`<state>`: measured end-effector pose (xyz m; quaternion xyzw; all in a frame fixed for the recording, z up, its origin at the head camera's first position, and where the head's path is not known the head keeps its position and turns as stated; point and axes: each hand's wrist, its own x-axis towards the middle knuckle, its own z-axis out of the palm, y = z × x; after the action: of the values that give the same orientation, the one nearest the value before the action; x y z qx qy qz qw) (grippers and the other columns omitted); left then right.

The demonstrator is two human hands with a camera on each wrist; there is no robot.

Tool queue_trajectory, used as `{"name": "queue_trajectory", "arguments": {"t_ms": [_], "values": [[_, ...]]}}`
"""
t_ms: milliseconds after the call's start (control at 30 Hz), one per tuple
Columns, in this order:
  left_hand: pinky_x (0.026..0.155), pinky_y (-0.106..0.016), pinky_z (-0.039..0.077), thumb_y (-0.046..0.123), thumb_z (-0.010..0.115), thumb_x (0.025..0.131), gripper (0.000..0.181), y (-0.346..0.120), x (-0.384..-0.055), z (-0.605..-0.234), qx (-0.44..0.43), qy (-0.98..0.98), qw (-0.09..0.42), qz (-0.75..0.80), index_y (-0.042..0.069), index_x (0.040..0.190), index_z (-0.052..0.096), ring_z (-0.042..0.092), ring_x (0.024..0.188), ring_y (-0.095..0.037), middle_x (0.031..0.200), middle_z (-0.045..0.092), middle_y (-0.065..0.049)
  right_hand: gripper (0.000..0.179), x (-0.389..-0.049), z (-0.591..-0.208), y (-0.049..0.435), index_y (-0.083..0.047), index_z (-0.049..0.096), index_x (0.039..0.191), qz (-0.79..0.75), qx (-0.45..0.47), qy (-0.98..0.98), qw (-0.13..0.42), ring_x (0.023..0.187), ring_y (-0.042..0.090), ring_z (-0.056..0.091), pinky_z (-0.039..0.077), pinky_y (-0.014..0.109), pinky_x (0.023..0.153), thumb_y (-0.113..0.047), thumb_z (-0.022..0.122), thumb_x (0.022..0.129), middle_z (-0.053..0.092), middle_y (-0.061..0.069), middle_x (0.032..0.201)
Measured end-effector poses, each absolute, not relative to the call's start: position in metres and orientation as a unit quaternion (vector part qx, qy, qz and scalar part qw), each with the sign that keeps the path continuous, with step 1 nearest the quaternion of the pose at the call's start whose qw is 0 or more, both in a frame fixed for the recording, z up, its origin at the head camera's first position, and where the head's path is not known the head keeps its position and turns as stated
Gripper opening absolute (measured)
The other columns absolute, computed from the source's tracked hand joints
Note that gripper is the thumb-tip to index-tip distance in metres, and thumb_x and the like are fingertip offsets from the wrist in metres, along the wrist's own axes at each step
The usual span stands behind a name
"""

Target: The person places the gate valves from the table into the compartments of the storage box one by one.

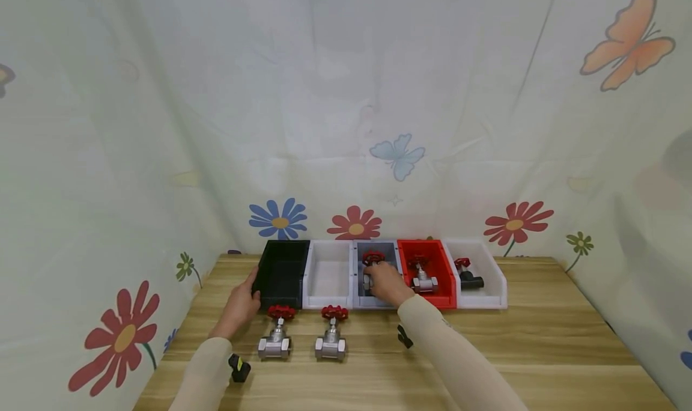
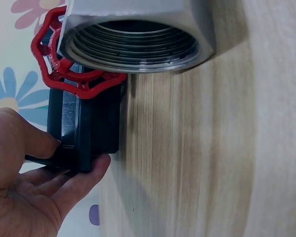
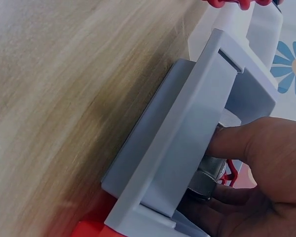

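Note:
At the left end of the bin row, my left hand (image 1: 242, 303) grips the side wall of the black bin (image 1: 283, 279), its thumb over the wall and fingers outside in the left wrist view. Inside the grey bin (image 3: 187, 131), my right hand (image 1: 387, 283) holds a metal gate valve (image 3: 205, 178) with a red handwheel; the hand partly hides it. Two more gate valves with red handwheels, a left one (image 1: 274, 342) and a right one (image 1: 331, 342), stand on the table in front of the black and white bins.
Between the black and grey bins is a white bin (image 1: 330, 273). The red bin (image 1: 447, 279) holds a metal valve (image 1: 424, 283); the right-hand white bin (image 1: 494, 282) holds a dark valve (image 1: 471, 280) with a red handwheel. A floral curtain (image 1: 346, 110) hangs behind the wooden table (image 1: 551, 345).

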<state>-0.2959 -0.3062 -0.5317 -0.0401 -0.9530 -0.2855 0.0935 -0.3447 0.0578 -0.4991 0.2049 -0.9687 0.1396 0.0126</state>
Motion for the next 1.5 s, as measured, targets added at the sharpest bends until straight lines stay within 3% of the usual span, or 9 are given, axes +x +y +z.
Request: {"name": "queue_trajectory", "arguments": {"t_ms": [167, 467, 867, 1133, 1367, 1500], "values": [[0.090, -0.056, 0.049, -0.001, 0.050, 0.091, 0.068, -0.306, -0.297, -0.533, -0.035, -0.953, 0.093, -0.286, -0.004, 0.153, 0.024, 0.062, 0.103, -0.040, 0.130, 0.053, -0.041, 0.037, -0.348, -0.503, 0.057, -0.011, 0.072, 0.117, 0.134, 0.212, -0.968, 0.015, 0.102, 0.030, 0.064, 0.052, 0.047, 0.093, 0.001, 0.068, 0.082, 0.072, 0.011, 0.109], [0.095, -0.058, 0.047, 0.001, 0.050, 0.092, 0.068, -0.306, -0.299, -0.536, -0.035, -0.952, 0.095, -0.288, -0.002, 0.154, 0.023, 0.059, 0.113, -0.046, 0.132, 0.052, -0.040, 0.037, -0.350, -0.507, 0.056, -0.011, 0.072, 0.118, 0.141, 0.199, -0.970, 0.004, 0.105, 0.030, 0.063, 0.052, 0.047, 0.094, 0.001, 0.067, 0.083, 0.071, 0.011, 0.112], [0.090, -0.056, 0.049, -0.001, 0.050, 0.092, 0.067, -0.307, -0.296, -0.533, -0.036, -0.953, 0.095, -0.284, -0.005, 0.153, 0.024, 0.063, 0.103, -0.043, 0.128, 0.053, -0.042, 0.032, -0.352, -0.513, 0.053, -0.012, 0.076, 0.109, 0.133, 0.209, -0.968, 0.028, 0.101, 0.031, 0.066, 0.053, 0.046, 0.090, 0.002, 0.065, 0.083, 0.073, 0.010, 0.105], [0.087, -0.054, 0.050, -0.001, 0.051, 0.091, 0.068, -0.306, -0.297, -0.534, -0.037, -0.952, 0.097, -0.289, -0.004, 0.153, 0.024, 0.063, 0.095, -0.038, 0.125, 0.055, -0.042, 0.033, -0.351, -0.508, 0.053, -0.012, 0.074, 0.114, 0.135, 0.193, -0.972, -0.005, 0.106, 0.031, 0.064, 0.051, 0.047, 0.096, 0.001, 0.066, 0.085, 0.072, 0.011, 0.113], [0.095, -0.058, 0.047, -0.001, 0.050, 0.092, 0.067, -0.306, -0.297, -0.533, -0.037, -0.952, 0.095, -0.288, -0.005, 0.153, 0.024, 0.060, 0.111, -0.046, 0.131, 0.051, -0.041, 0.034, -0.346, -0.500, 0.054, -0.010, 0.072, 0.118, 0.128, 0.196, -0.972, -0.022, 0.111, 0.032, 0.063, 0.050, 0.048, 0.098, -0.001, 0.064, 0.086, 0.071, 0.011, 0.118], [0.093, -0.057, 0.048, -0.001, 0.050, 0.091, 0.067, -0.307, -0.298, -0.535, -0.038, -0.953, 0.096, -0.285, -0.005, 0.153, 0.024, 0.062, 0.105, -0.043, 0.129, 0.052, -0.042, 0.036, -0.344, -0.494, 0.055, -0.009, 0.070, 0.122, 0.141, 0.190, -0.971, -0.025, 0.108, 0.029, 0.064, 0.051, 0.047, 0.098, -0.004, 0.065, 0.087, 0.070, 0.011, 0.120]]}}
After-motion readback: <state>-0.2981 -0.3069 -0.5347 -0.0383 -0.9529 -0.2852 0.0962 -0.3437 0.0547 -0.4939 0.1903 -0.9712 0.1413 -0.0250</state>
